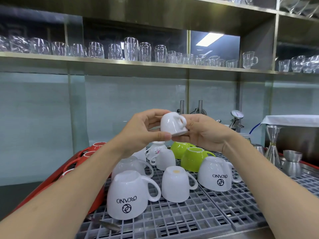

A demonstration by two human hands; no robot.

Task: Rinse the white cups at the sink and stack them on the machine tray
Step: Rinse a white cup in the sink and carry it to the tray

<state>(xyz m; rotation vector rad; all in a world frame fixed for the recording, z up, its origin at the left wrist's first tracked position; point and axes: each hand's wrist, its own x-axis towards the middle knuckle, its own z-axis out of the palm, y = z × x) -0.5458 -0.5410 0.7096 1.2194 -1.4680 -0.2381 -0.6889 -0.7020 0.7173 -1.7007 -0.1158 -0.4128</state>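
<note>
A small white cup [171, 124] is held upside down in the air above the grey grid tray [198, 219]. My left hand [143, 130] pinches its rim with thumb and fingers from the left. My right hand [205, 133] grips it from the right, by the handle side. Below, several white cups stand upside down on the tray, among them a large logo cup [127, 195], a plain one [176, 184] and another logo cup [215, 173].
Two green cups [193, 158] sit inverted behind the white ones; red cups [89, 152] line the tray's left edge. Steel jiggers [273, 145] and a small pitcher [292, 163] stand at right. A spoon [107, 225] lies at the front. Glasses fill the shelf [120, 63] above.
</note>
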